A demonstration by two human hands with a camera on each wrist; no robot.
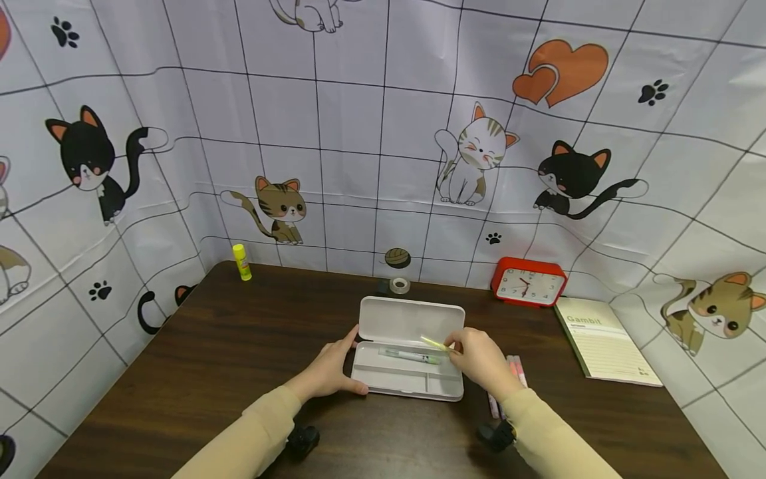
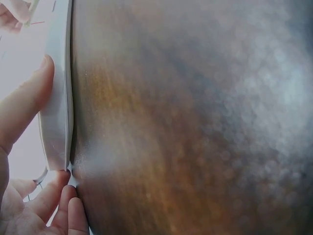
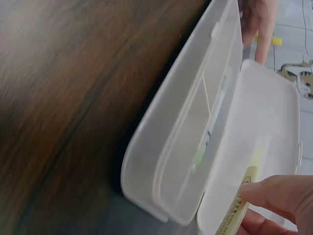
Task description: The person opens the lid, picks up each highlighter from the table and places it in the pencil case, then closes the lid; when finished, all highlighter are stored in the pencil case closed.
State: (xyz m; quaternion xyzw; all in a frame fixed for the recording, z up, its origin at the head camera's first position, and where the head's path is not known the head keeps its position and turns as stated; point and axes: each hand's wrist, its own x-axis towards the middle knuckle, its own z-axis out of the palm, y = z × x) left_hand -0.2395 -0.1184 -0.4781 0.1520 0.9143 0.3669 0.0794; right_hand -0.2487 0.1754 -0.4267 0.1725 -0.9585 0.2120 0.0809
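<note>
A white pencil case (image 1: pixel 383 380) lies on the table with its lid (image 1: pixel 413 318) raised at the back. My left hand (image 1: pixel 328 374) holds its left end, the thumb on the front wall and the fingers at the end and back. My right hand (image 1: pixel 479 359) pinches a yellow highlighter (image 3: pixel 234 210) between thumb and fingers, over the right part of the case. In the right wrist view the highlighter's tip points toward the lid. A green-ended pen (image 1: pixel 413 356) lies in the long back compartment; a divider splits the front one.
Pink and dark pens (image 1: pixel 518 370) lie right of the case, partly hidden by my right arm. Toward the back stand a yellow glue stick (image 1: pixel 242 262), a white tape roll (image 1: pixel 399 285) and a red clock (image 1: pixel 529 282). A notepad (image 1: pixel 607 340) lies at the right edge.
</note>
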